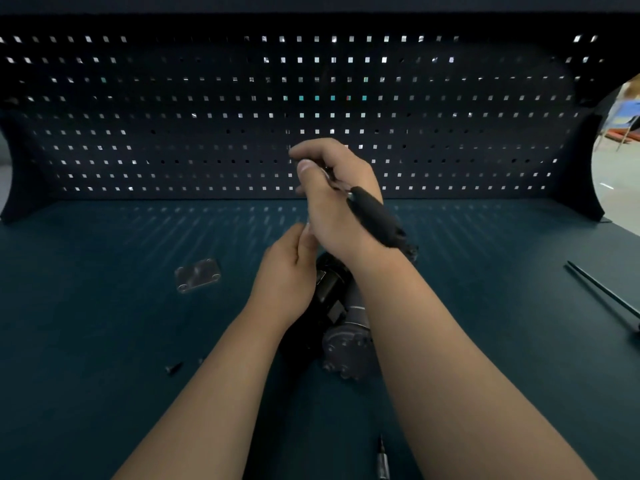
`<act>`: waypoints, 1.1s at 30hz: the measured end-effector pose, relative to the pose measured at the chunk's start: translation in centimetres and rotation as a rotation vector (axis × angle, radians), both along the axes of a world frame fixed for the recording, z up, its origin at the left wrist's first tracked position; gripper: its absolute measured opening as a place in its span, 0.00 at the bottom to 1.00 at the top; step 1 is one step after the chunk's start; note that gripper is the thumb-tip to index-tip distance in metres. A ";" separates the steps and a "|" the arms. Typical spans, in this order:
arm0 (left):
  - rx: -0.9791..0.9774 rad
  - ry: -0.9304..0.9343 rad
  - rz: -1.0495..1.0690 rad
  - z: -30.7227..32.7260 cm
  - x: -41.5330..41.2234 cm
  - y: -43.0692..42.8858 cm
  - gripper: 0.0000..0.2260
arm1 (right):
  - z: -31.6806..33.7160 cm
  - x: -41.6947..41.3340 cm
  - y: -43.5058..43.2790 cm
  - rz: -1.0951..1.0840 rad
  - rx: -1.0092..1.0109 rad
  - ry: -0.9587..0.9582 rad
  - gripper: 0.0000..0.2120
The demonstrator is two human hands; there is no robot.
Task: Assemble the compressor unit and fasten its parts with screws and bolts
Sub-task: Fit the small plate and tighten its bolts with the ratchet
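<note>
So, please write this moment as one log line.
right hand: grips screwdriver | left hand: beside it, hold unclear | compressor unit: on table below

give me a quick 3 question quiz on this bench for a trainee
1. True or false: the right hand grips a black-handled screwdriver.
2. What lies on the table to the left of the compressor unit? A) metal plate B) hammer C) pliers
3. Fill in: a loose black ___ lies on the table, nearer the camera than the plate.
Key: 1 true; 2 A; 3 screw
</note>
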State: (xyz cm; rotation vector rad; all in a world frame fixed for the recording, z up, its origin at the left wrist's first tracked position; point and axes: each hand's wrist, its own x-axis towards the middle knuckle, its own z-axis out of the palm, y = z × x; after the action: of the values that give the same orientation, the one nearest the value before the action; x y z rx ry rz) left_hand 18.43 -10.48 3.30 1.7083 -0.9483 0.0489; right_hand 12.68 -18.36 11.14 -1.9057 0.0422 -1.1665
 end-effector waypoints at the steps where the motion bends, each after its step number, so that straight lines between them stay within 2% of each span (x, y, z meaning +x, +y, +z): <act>1: 0.006 -0.019 -0.006 0.1 -0.1 0.1 0.20 | 0.1 -0.1 -0.3 0.052 0.033 0.007 0.09; 3: -0.009 -0.020 -0.017 0.4 -0.2 0.2 0.21 | 0.0 -0.2 -0.6 0.206 0.146 -0.011 0.09; 6: -0.021 -0.011 -0.018 0.4 -0.1 0.2 0.19 | -0.2 0.2 -0.6 0.633 0.660 -0.002 0.19; 8: 0.000 -0.029 -0.009 0.4 -0.1 0.2 0.19 | -0.2 0.4 -0.9 0.799 0.934 0.041 0.27; 10: 0.016 -0.030 -0.009 0.6 -0.1 0.2 0.21 | -0.3 0.6 -1.3 0.831 0.989 0.053 0.29; 13: 0.000 -0.009 -0.019 0.6 -0.1 0.2 0.20 | -0.6 0.8 -1.3 0.726 0.898 0.036 0.25; 17: -0.050 -0.022 -0.004 0.3 -0.3 0.2 0.22 | -0.9 0.6 -1.4 0.366 0.552 -0.134 0.12; 20: -0.076 -0.012 0.026 0.3 -0.3 0.2 0.19 | -0.7 0.5 -0.5 0.258 0.430 -0.185 0.08; 22: -0.075 -0.005 0.017 0.4 -0.2 0.2 0.19 | -0.6 0.4 0.2 0.084 0.296 -0.225 0.07; 26: -0.078 -0.005 0.049 0.6 -0.5 0.3 0.15 | -0.7 0.3 0.3 -0.264 -0.114 -0.284 0.11; 30: -0.021 -0.032 0.082 0.8 -0.8 0.0 0.13 | -0.7 0.5 0.3 -0.284 -0.192 -0.302 0.04; 33: 0.007 -0.008 0.064 1.1 -0.8 -0.1 0.16 | -0.6 0.6 0.1 -0.190 -0.081 -0.210 0.05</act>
State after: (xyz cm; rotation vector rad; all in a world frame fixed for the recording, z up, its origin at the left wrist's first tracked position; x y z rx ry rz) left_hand 17.64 -10.59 4.39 1.7462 -0.8999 0.0947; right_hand 13.31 -18.25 10.54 -1.8702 0.0629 -1.5118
